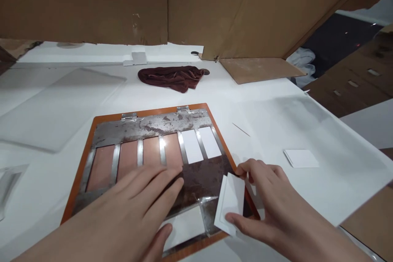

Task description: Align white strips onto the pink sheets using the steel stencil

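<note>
Nearest, at 6 o'clock on the orange-edged board [158,112], one pale rectangular piece [186,227] lies along the near side. At about 4 o'clock the right hand [267,188] grips a small stack of white cards [235,196] over the board's corner, thumb across the face, fingers behind the upper edge; at least two edges show, but the full number cannot be told. At 7 o'clock the left hand [147,196] lies flat over the metal frame [150,126], fingers extended and clasping nothing.

The step in hand appears to be handling the cards beside the frame; the next move seems to call for a thumb that parts a single card cleanly while the left hand steadies the metal.

Six slots are visible: four pinkish ones [127,157] from 9 to 1 o'clock, two white-filled ones [192,147] at 2. Beyond sit two hinges [129,116]. Apart at 3 o'clock rests one more card stack [302,159]; at 2, one thin stick [241,129]; farthest, at 12, one dark red cloth [172,77].
</note>
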A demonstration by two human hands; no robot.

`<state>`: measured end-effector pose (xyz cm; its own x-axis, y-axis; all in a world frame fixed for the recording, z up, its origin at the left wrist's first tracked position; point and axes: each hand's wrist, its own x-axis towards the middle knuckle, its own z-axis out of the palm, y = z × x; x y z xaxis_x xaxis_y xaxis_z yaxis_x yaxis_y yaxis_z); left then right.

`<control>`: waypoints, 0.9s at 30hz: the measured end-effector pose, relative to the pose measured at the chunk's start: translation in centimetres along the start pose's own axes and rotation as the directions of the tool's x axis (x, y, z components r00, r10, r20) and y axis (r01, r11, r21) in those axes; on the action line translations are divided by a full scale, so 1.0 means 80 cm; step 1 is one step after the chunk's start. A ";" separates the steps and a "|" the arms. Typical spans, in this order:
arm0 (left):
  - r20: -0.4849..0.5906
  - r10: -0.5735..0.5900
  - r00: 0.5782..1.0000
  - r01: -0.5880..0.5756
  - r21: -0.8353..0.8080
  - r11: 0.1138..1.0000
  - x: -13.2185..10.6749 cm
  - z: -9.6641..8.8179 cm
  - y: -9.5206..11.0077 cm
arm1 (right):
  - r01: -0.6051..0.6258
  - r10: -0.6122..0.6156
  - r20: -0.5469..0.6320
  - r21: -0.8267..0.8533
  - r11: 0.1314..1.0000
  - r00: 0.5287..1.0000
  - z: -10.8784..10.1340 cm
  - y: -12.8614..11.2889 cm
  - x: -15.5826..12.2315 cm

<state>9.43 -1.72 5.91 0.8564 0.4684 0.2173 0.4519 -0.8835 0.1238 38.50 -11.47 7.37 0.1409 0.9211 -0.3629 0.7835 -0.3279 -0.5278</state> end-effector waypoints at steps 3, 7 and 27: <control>-0.019 0.113 0.993 -0.112 0.051 0.992 0.001 0.004 0.001 | -0.049 0.051 -0.036 0.055 0.997 0.998 0.001 -0.003 -0.002; -0.086 0.089 0.992 -0.084 0.057 0.995 -0.006 0.017 0.001 | 0.006 -0.005 -0.031 0.028 1.000 0.999 0.002 0.005 -0.001; 0.259 0.050 0.965 -0.045 -0.026 0.999 0.019 -0.015 0.005 | 0.341 -0.369 0.048 0.287 0.895 0.928 -0.056 -0.040 0.106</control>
<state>10.65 -1.35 7.47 0.9135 0.4053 -0.0345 0.4060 -0.9033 0.1387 39.86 -1.68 9.41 -0.1877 0.9658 -0.1791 0.5754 -0.0397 -0.8169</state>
